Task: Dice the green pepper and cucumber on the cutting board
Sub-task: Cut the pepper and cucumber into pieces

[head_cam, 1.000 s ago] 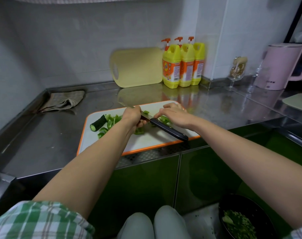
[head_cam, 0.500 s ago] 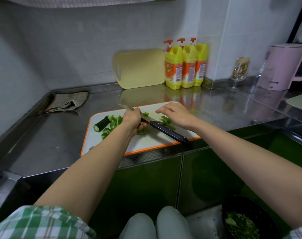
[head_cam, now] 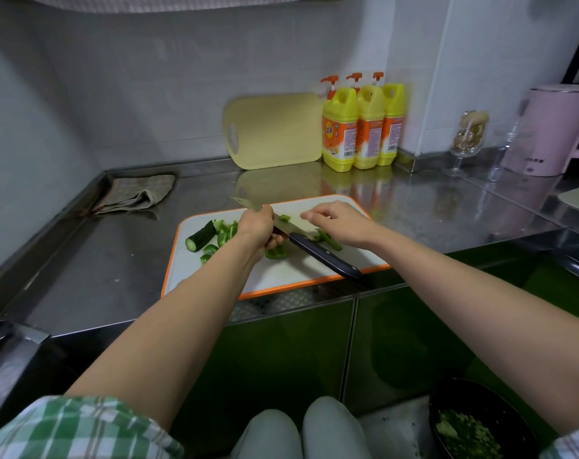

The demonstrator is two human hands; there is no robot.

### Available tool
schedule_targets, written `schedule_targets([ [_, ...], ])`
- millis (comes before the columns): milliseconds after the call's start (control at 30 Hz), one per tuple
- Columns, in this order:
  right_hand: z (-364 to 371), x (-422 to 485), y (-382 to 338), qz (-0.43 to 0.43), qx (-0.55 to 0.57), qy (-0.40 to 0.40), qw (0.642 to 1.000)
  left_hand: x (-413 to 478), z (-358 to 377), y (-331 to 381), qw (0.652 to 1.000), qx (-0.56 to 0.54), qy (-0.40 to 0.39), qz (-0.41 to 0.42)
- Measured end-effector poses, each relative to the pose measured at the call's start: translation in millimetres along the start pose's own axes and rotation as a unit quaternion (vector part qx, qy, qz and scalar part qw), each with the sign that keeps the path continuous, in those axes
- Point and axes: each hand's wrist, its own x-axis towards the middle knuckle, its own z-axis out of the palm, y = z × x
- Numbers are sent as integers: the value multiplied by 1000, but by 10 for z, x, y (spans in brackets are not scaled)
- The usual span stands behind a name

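head view: the left hand (head_cam: 258, 226) is curled round the blade of a knife (head_cam: 324, 256), whose dark handle points toward the near right edge of the cutting board (head_cam: 281, 276). the right hand (head_cam: 342, 223) hangs over the board with loose fingers, gripping nothing. a cucumber piece (head_cam: 200, 236) and green pepper pieces (head_cam: 276, 252) lie on the board, which rests on the steel tabletop (head_cam: 99, 260).

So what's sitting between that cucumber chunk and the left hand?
Cut green pepper pieces lie on the cutting board between the cucumber chunk and the left hand, which grips the knife; the head view shows it.
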Motion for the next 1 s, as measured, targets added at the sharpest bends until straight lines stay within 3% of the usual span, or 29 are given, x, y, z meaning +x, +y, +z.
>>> schedule_targets([
  [67,19,-33,-130,-17,62,-30,997,-9,0,6,1000,2,-3,1],
  [167,87,-5,-205,-7,53,-74,996,-10,5,11,1000,5,-5,1],
  [267,96,16,-153,26,30,-39,998,4,-10,-2,1000,6,-2,1],
  [400,97,-39,-204,17,97,-81,992,-1,-25,1,1000,17,5,-2],
  [500,83,-33,-139,26,18,-31,999,-11,-13,-2,1000,10,5,-2],
  [567,-3,-70,-134,18,44,2,999,2,2,14,1000,5,10,0],
  [633,-127,-135,-198,4,77,-25,997,32,41,42,1000,-3,21,1],
  [733,-246,-197,-274,5,-80,-90,993,43,165,147,999,-26,29,20],
  [800,-294,-199,-247,10,-153,-42,987,28,276,231,998,-47,3,30],
  [867,-359,-219,-201,28,-131,35,990,29,375,281,996,-77,-37,29],
  [933,-426,-246,-130,66,-47,95,992,80,432,266,997,-11,-53,56],
  [1000,-499,-258,-19,122,-1,135,983,135,425,177,964,223,-41,140],
])
